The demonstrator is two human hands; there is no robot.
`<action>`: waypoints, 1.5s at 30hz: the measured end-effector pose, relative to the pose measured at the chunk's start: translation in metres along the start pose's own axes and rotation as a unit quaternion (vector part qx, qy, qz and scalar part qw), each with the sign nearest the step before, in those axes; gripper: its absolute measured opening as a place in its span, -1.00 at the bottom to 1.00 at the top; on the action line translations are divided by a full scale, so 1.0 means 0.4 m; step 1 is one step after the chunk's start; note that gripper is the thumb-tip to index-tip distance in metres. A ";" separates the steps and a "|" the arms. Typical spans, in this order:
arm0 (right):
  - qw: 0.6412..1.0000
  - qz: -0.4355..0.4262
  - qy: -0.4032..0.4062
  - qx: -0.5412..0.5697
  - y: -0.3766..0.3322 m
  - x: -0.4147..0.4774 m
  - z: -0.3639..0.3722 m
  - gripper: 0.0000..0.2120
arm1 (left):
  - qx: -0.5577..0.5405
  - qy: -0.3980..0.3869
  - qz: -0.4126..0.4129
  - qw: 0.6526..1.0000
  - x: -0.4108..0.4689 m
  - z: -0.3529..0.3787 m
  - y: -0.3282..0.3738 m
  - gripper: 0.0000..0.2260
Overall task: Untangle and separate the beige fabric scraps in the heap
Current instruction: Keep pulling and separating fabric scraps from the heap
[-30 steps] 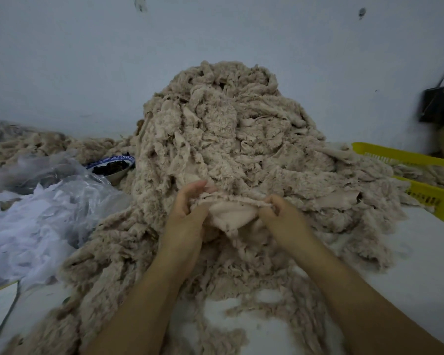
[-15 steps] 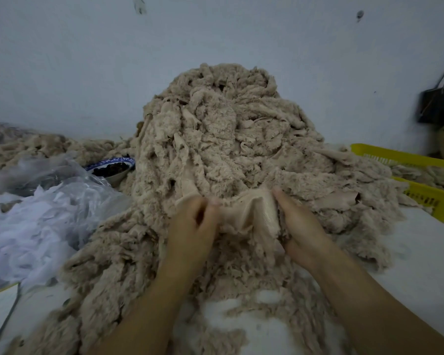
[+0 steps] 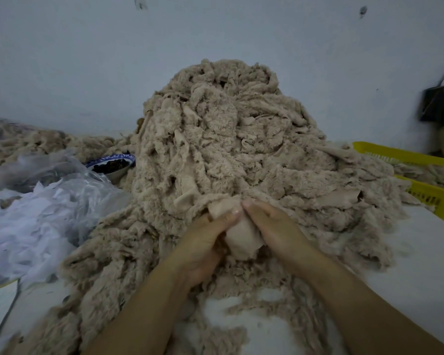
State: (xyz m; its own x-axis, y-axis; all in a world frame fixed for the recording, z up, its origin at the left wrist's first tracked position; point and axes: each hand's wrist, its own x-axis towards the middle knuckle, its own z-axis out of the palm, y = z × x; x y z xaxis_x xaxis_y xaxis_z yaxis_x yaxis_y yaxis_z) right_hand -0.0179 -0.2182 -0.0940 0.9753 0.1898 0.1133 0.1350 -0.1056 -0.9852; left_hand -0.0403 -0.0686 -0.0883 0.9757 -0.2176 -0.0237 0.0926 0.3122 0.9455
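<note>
1. While the two hands sit close together at the foot of the heap (image 3: 228,139), they both hold one smooth scrap (image 3: 241,239) between them.
2. The left hand (image 3: 203,242) has its fingers curled round the left side of the smooth scrap, with its thumb on top.
3. The right hand (image 3: 274,226) grips the right side of the smooth scrap, and its thumb tip is just beside the left thumb tip.
4. The smooth scrap is bunched up, and its top end runs into the heap just past the thumbs.
5. The heap of fluffy beige scraps rises tall behind the hands and spreads out on both sides of them.
6. The white worktop (image 3: 420,252) shows to the right of the right hand.
7. A yellow basket (image 3: 426,193) with more beige scraps in it stands well off to the right of the right hand.
8. A see-through plastic bag (image 3: 36,221) with white stuff in it lies well to the left of the left hand.
9. A blue and white bowl (image 3: 110,165) with something dark inside sits up and left of the left hand, right by the heap.
10. A black bag (image 3: 438,103) hangs far up to the right of the hands.
</note>
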 end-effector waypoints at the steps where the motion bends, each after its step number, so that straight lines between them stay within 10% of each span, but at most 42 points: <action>1: 1.000 -0.008 0.000 -0.023 0.003 0.000 0.003 -0.68 | 0.030 0.004 -0.008 0.999 -0.006 0.006 0.003 -0.67; 13: 0.980 0.032 0.138 -0.143 0.007 0.030 -0.028 -0.51 | 0.020 0.042 -0.026 0.999 -0.020 0.018 0.011 -0.64; 22: 0.966 0.085 0.226 0.093 0.005 0.034 -0.098 -0.57 | -0.193 0.049 -0.002 0.980 -0.012 -0.015 0.037 -0.55; 29: 0.992 -0.022 -0.047 -0.112 -0.013 -0.021 0.015 -0.15 | -0.125 0.145 0.019 0.981 0.003 -0.003 0.010 -0.52; 35: 0.972 -0.081 -0.083 -0.206 0.013 -0.006 0.012 -0.67 | -0.162 0.163 0.038 0.973 0.011 0.004 0.015 -0.54; 42: 0.934 -0.191 -0.068 -0.294 0.017 0.010 -0.002 -0.64 | -0.204 0.159 0.037 0.965 0.024 -0.005 0.021 -0.54; 45: 0.954 -0.129 0.056 -0.266 0.015 0.021 -0.043 -0.65 | -0.248 0.138 0.034 0.958 0.012 -0.022 0.035 -0.61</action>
State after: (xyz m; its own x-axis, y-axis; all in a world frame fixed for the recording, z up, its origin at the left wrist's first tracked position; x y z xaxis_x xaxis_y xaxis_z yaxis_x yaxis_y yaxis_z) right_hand -0.0058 -0.2341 -0.0967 0.9062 0.1745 0.3851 0.4135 -0.5559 -0.7211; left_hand -0.0324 -0.0572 -0.0781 0.9919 0.0503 -0.1166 0.0427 0.7325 0.6795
